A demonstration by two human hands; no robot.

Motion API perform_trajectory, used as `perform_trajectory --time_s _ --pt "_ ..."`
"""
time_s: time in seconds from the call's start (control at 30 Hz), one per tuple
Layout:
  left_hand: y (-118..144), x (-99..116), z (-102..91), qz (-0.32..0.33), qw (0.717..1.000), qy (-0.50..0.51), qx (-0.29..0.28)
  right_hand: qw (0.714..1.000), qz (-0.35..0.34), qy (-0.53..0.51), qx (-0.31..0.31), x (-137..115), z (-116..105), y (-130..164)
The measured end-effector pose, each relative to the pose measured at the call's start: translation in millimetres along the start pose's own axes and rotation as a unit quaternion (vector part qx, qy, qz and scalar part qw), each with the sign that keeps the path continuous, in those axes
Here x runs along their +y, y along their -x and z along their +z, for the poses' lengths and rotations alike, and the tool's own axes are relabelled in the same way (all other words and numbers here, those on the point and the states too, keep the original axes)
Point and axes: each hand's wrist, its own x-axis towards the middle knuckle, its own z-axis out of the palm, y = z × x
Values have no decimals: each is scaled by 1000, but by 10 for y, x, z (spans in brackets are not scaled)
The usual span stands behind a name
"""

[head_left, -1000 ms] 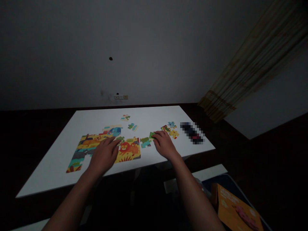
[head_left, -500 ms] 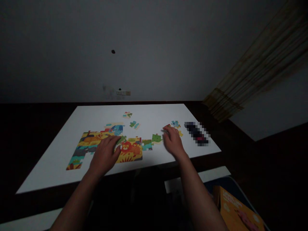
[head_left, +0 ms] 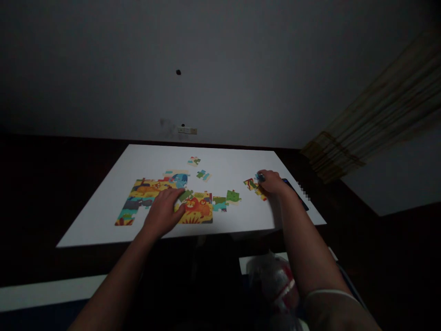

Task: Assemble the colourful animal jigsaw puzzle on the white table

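Observation:
A partly joined colourful animal puzzle (head_left: 151, 195) lies on the white table (head_left: 103, 202). My left hand (head_left: 165, 209) rests flat on its middle, fingers spread, next to the lion section (head_left: 198, 209). My right hand (head_left: 274, 181) reaches to the far right and touches a small cluster of loose pieces (head_left: 253, 185), fingertips on a blue piece (head_left: 260, 176). A green piece (head_left: 233, 196) and a teal piece (head_left: 219, 203) lie loose between the hands.
Two more loose pieces (head_left: 194, 160) (head_left: 202, 174) lie toward the table's far side. A dark flat object (head_left: 296, 193) sits by the right edge behind my right hand. A plastic bag (head_left: 275, 280) is below the table. The room is dim.
My right hand left the green piece beside the lion section and moved right and away to the loose cluster. My left hand stayed on the puzzle. The view shifted left.

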Motion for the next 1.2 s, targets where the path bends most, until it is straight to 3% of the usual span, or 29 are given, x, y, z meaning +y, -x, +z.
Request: perform_trajectory --time_s 0.17,0.3,0.37,0.43,0.57,0.67,0.77,1.2 --pt "23 36 5 23 1000 14 -11 998 5 -44 -45 -2 -51 -37" --pt "46 81 3 47 999 16 -20 986 -5 -167 24 -135 -96 65" --pt "54 98 5 55 998 17 -25 968 -30 -238 72 -358 -48 178" --pt "56 110 8 60 998 18 -28 958 -54 -276 63 -709 72 319" --pt "60 142 -9 64 997 8 -30 902 -105 -414 -63 -1590 428 555" --pt "81 190 -56 74 997 5 -37 921 -116 -356 -106 -2086 628 604" --pt "101 236 -97 81 996 10 -46 943 -130 -293 -93 -2307 700 563" --pt "100 198 -21 142 986 48 -68 971 -139 -181 -74 -2493 682 561"
